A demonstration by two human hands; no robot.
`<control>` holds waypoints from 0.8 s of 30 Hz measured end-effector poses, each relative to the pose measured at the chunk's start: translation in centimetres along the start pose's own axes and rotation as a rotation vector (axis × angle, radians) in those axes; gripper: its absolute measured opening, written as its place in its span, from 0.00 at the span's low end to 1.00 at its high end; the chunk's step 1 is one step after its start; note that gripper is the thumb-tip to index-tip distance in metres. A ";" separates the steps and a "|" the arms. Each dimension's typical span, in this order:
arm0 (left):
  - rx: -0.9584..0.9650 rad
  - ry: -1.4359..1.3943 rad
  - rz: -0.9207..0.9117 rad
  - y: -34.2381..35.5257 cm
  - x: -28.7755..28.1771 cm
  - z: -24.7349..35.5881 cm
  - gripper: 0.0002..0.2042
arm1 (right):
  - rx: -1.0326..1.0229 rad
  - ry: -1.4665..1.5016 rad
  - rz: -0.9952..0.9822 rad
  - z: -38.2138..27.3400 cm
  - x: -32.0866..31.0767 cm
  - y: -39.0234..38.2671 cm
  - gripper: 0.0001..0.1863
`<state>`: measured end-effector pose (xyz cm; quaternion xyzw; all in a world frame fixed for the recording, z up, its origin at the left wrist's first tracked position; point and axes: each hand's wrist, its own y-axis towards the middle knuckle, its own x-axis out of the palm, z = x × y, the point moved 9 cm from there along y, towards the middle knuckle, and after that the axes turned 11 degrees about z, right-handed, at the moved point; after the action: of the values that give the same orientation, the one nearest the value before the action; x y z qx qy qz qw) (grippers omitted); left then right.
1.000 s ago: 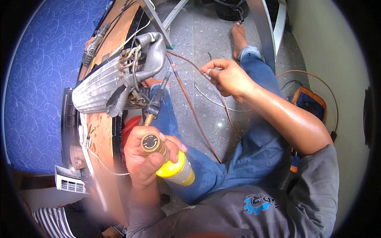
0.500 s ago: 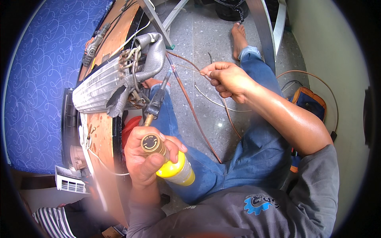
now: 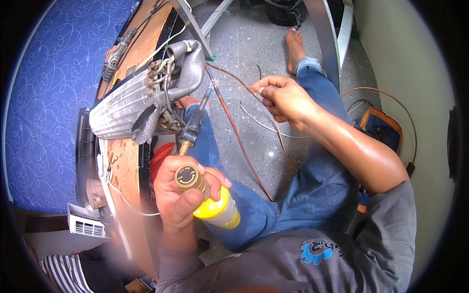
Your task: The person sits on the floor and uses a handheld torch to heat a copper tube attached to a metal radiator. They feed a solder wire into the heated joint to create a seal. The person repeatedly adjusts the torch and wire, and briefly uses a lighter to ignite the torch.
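While the left hand (image 3: 183, 195) wraps closed around the yellow gas torch (image 3: 205, 190), its nozzle (image 3: 205, 100) points at the copper pipe (image 3: 229, 117) beside the coil unit (image 3: 141, 100). Farther out, the right hand (image 3: 283, 97) pinches a thin brazing rod (image 3: 261, 80) between its fingertips.

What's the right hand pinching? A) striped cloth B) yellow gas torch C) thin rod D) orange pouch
C: the right hand pinches a thin rod between its fingers, while the yellow gas torch sits in the left hand.
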<state>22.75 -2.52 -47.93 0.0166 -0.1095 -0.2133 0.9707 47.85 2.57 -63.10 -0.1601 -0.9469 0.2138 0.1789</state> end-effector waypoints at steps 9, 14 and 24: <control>0.005 -0.003 0.025 -0.1 -0.2 0.1 0.27 | -0.842 -0.478 0.229 -4.2 0.7 -2.8 0.11; 0.005 -0.007 0.018 -0.1 -0.3 0.1 0.27 | -0.986 -0.662 0.247 -5.1 1.9 -4.5 0.12; 0.011 -0.026 0.017 -0.2 -0.4 0.2 0.27 | -0.992 -0.695 0.262 -5.2 2.2 -4.8 0.13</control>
<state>22.29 -2.49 -47.85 0.0183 -0.1233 -0.2046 0.9709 46.99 1.14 -55.89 -0.2602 -0.9088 -0.1922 -0.2636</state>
